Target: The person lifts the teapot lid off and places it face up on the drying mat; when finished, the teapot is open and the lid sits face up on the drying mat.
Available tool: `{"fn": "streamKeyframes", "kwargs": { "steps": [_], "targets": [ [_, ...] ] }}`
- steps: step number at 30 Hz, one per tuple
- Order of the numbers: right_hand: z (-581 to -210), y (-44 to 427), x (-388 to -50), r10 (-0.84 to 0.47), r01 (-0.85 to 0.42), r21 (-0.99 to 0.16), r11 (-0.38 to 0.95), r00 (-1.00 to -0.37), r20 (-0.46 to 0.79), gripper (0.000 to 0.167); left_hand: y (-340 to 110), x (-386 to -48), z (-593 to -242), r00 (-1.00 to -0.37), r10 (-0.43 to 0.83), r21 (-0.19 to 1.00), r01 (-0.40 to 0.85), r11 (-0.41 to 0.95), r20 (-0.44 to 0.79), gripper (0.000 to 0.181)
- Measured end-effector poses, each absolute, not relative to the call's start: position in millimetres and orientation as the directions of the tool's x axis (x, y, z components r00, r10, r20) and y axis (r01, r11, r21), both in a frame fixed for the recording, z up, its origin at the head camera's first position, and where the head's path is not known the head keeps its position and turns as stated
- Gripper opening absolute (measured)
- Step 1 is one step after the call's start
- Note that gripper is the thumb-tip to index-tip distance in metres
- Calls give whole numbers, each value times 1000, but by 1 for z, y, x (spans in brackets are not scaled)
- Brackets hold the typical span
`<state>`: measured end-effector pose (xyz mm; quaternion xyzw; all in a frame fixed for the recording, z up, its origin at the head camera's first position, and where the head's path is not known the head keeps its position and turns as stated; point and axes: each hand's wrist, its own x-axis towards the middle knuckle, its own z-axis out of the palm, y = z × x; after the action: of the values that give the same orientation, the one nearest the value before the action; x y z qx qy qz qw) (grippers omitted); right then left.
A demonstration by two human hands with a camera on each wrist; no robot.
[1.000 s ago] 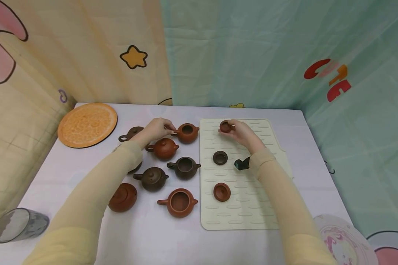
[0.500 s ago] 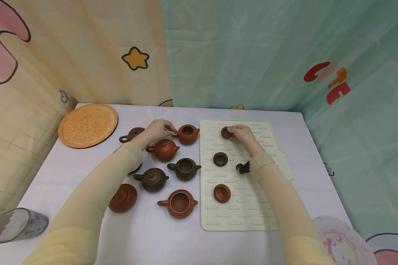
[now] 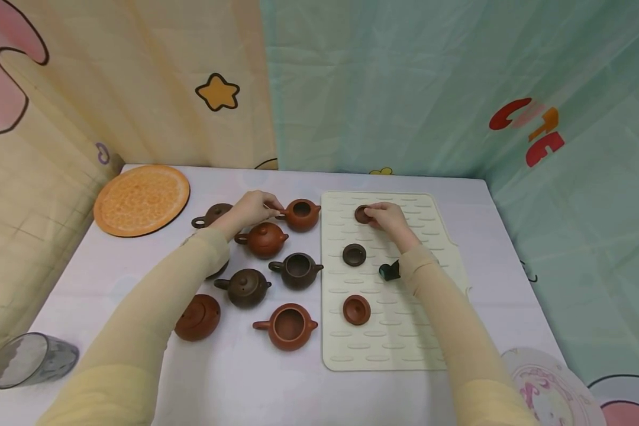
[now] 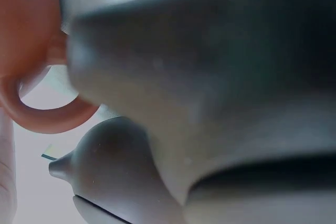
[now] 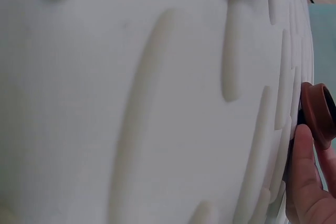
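At the back of the table my left hand (image 3: 254,207) pinches the handle of a lidless reddish-brown teapot (image 3: 305,223). My right hand (image 3: 390,219) holds a small reddish-brown teapot lid (image 3: 361,214), hollow underside up, at the far end of the cream mat (image 3: 404,352). In the right wrist view the fingers grip that lid (image 5: 316,109) at its side, low over the mat. Two more lids lie upturned there: a dark brown lid (image 3: 354,255) and a red-brown lid (image 3: 357,310). Beside the mat stand a lidless dark teapot (image 3: 297,280) and a lidless red-brown teapot (image 3: 289,342).
Lidded teapots stand close under my left forearm: a red-brown teapot (image 3: 264,241), a dark teapot (image 3: 246,289) and another red one (image 3: 198,319). A round orange placemat (image 3: 141,201) lies back left. A glass (image 3: 53,360) lies front left; a pink-patterned plate (image 3: 554,384) sits front right.
My right hand has lowered the teapot lid toward the mat and shifted slightly nearer. The left hand stays at the teapot's handle.
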<state>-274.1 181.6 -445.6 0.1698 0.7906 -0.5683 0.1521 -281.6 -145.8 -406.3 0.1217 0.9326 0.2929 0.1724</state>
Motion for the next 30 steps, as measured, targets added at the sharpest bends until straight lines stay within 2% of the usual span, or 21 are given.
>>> {"fn": "streamKeyframes", "kwargs": {
  "steps": [9, 16, 22, 30],
  "targets": [
    [-437, 185, -272, 87, 431, -811, 396, -897, -434, 44, -153, -281, -406, -913, 327, 624, 109, 773, -244, 28],
    [-412, 178, -265, 60, 267, -782, 563, -957, -283, 46, -183, -270, -393, -920, 343, 663, 136, 736, -191, 32],
    [-392, 139, -258, -70, 114, -792, 599, -979, -193, 40, -210, -254, -390, -917, 343, 628, 146, 765, -204, 28],
    [-390, 73, -253, -312, -49, -819, 571, -936, -162, 32, -225, -233, -399, -901, 365, 627, 148, 765, -234, 26]
  ]
}}
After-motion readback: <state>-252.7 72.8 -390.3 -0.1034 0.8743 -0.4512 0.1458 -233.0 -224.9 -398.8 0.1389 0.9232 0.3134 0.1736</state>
